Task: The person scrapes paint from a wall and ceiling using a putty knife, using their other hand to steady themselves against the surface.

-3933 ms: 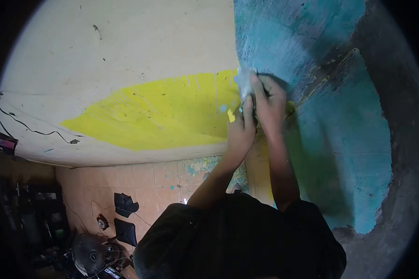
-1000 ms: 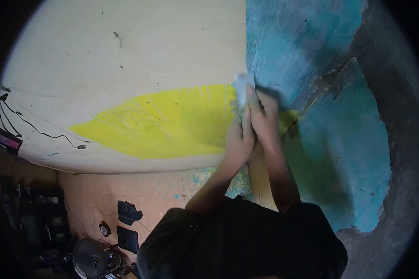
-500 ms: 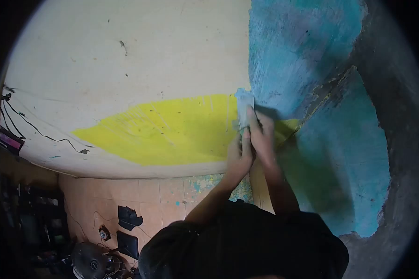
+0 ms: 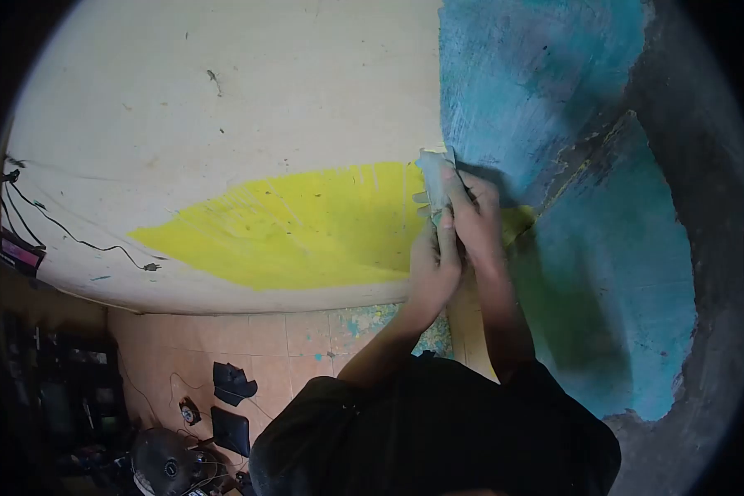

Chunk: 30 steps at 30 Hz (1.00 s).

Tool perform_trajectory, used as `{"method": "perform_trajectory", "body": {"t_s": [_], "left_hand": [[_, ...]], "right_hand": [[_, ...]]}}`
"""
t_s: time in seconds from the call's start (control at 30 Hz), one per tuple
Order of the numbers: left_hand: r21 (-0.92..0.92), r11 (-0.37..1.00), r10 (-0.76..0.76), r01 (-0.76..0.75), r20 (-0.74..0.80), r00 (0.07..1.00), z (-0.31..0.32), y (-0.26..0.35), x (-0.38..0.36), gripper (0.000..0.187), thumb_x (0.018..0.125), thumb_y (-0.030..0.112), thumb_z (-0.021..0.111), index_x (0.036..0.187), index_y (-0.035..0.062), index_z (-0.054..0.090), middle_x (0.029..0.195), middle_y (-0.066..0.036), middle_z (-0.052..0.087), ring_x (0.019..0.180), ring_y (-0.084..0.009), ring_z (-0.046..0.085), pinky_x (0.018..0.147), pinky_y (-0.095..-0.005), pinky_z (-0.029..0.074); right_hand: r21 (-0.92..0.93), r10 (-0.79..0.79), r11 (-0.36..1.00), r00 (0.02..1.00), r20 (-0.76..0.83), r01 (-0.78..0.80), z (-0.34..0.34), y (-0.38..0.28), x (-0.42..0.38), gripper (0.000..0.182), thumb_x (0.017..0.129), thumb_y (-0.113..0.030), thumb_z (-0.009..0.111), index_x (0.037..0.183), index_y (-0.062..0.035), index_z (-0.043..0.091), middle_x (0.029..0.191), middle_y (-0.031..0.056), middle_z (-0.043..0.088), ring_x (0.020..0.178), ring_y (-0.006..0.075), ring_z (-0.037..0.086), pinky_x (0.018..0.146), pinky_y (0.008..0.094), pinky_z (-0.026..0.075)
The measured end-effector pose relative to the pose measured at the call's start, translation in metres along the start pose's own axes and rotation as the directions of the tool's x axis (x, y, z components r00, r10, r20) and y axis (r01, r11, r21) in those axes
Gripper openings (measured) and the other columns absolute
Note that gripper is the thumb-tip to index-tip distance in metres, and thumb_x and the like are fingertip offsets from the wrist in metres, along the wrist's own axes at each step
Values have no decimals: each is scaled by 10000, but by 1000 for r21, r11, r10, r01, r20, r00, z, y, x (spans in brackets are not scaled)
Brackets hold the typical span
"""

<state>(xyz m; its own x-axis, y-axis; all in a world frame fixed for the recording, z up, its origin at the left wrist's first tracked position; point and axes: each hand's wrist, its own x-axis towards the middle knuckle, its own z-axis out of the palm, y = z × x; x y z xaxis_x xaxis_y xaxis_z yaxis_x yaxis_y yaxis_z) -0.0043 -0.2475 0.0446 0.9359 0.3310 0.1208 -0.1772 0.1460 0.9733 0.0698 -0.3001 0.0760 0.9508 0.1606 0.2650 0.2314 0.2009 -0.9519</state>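
Observation:
A flat, pale paint scraper stands against the wall, its wide edge at the corner where white, yellow and blue surfaces meet. My right hand is closed on it from the right, the fingers lying along the blade. Lower down, my left hand grips its handle end, which the fingers mostly hide. Loose pale paint clings to the scraper's top edge. Left of the hands spreads a bare yellow patch, bordered above by white paint. Blue paint covers the wall to the right.
Paint flakes litter the tiled floor below. A black cable with a plug hangs along the left wall. A round fan and other dark items stand at the lower left. Bare grey wall borders the right side.
Both hands have shifted slightly up and right with the scraper. Its blade is now turned more, and a pale strip of paint shows at its top edge.

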Motion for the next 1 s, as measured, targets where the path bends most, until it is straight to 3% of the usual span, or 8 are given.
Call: {"method": "perform_trajectory", "body": {"t_s": [0.27, 0.33, 0.37, 0.57, 0.63, 0.83, 0.97, 1.0], "left_hand": [[-22, 998, -51, 50, -16, 999, -5, -11, -1, 394, 1057, 308, 421, 921, -29, 572, 640, -37, 542, 569, -97, 494, 508, -280, 392], [3, 999, 39, -39, 0, 999, 0, 4, 5, 390, 1056, 308, 424, 933, -35, 564, 645, -37, 542, 571, -97, 495, 507, -278, 388], [-60, 998, -2, 2, 2, 1000, 6, 12, 1, 382, 1056, 313, 425, 944, -29, 553, 655, -39, 544, 573, -97, 495, 506, -277, 380], [-137, 981, -134, 139, 45, 990, -7, -9, -5, 392, 1055, 347, 426, 884, 11, 536, 581, 2, 485, 503, -66, 458, 448, -250, 333], [-71, 997, -32, 32, 10, 999, -6, -6, 4, 402, 1054, 355, 428, 856, 19, 527, 565, 12, 467, 480, -59, 444, 430, -246, 326], [-137, 982, 137, -132, 23, 990, 3, 66, 25, 404, 1063, 376, 386, 829, 56, 462, 556, 6, 436, 381, -79, 412, 334, -240, 289], [-86, 993, 84, -79, 56, 995, -6, 11, 6, 413, 1068, 376, 366, 831, 52, 465, 547, 1, 442, 369, -86, 411, 328, -243, 292], [-135, 991, 8, -1, 54, 999, -8, -9, 0, 386, 1068, 355, 378, 857, 51, 487, 549, 13, 444, 394, -71, 406, 357, -236, 295]], "right_hand": [[-197, -112, 975, 993, -37, 103, -2, 0, -6, 419, 994, -255, 575, 685, 24, 532, 562, -12, 462, 553, 59, 381, 482, 288, 313], [-312, -275, 912, 961, 17, 267, -3, -16, 6, 425, 999, -265, 567, 686, 21, 526, 564, -28, 458, 549, 59, 373, 479, 296, 314], [-131, -79, 988, 997, -5, 78, -1, -24, 4, 438, 998, -269, 571, 676, 22, 514, 554, -10, 445, 547, 66, 366, 484, 302, 315], [-230, -203, 954, 979, -26, 191, -2, 9, -1, 439, 994, -261, 577, 670, 30, 524, 543, 35, 462, 537, 85, 389, 496, 309, 337], [-278, -317, 911, 948, 4, 306, 4, -4, 1, 432, 1000, -249, 565, 677, 38, 538, 561, 88, 561, 533, 93, 475, 505, 322, 389], [-29, -210, 977, 977, 38, 211, 27, -78, 25, 407, 1001, -242, 560, 713, 45, 576, 623, 147, 650, 510, 106, 555, 503, 319, 444], [-206, -326, 924, 945, 20, 323, 9, -13, 5, 416, 999, -253, 565, 703, 39, 576, 597, 126, 632, 493, 98, 538, 487, 306, 428], [-199, -202, 959, 979, 14, 200, 4, 2, -4, 389, 1006, -260, 558, 778, 49, 620, 646, 94, 649, 540, 86, 559, 517, 284, 459]]}}
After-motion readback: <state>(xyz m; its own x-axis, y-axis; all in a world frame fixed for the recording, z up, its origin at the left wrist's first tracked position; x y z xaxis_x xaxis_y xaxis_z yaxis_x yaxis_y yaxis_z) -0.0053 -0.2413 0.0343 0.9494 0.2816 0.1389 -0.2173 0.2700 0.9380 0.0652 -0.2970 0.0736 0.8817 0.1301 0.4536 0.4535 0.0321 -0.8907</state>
